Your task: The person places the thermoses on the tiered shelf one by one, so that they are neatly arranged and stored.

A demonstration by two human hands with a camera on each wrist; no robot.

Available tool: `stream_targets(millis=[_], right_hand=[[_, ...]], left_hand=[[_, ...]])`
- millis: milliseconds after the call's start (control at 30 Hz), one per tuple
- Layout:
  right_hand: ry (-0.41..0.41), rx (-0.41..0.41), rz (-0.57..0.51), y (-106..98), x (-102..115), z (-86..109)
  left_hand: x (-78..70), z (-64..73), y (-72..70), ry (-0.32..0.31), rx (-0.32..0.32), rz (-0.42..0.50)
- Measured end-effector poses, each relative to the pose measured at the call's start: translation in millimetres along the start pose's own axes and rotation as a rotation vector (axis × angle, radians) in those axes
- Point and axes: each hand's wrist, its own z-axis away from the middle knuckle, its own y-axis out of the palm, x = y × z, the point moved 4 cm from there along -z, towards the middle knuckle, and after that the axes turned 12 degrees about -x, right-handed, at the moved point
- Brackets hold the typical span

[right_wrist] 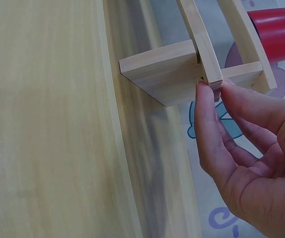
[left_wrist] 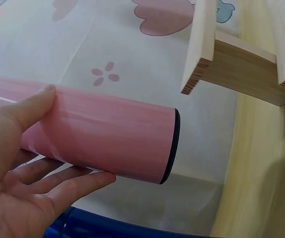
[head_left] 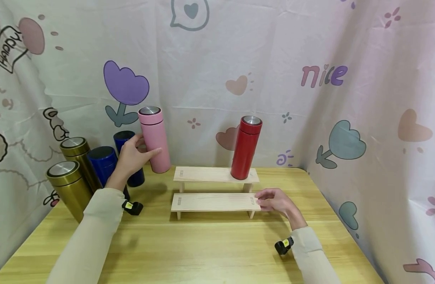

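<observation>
Well, the table (head_left: pixel 210 248): pale wood grain fills the foreground, both cream sleeves (head_left: pixel 93 232) reaching in over it.
Right hand (head_left: pixel 275 202): thumb and fingers pinching, right at one end of the lower wooden shelf (head_left: pixel 215 202).
Gold flasks (head_left: pixel 70 191): a pair, over at the far left, silvery lids up.
Blue flasks (head_left: pixel 103 161): two of them, just beside the gold, partly hidden by the arm and hand.
Left hand (head_left: pixel 132 156): thumb one side, fingers the other, gripping the pink flask.
Pink flask (head_left: pixel 155 132): up off the table, left of the upper wooden shelf (head_left: pixel 206 174), lid on top.
Red flask (head_left: pixel 246 150): standing on that upper shelf, right end.
Printed cloth (head_left: pixel 199 59): hanging behind everything, hearts, tulips and "nice" across it.
</observation>
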Motion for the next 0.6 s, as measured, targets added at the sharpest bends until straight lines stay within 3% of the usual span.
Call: stream_targets(millis=[600], right_hand=[[0.002,0.029,-0.030,1,0,-0.1]], left_hand=[[-31.6,4.4,-2.3,0.043,0.011,0.037]])
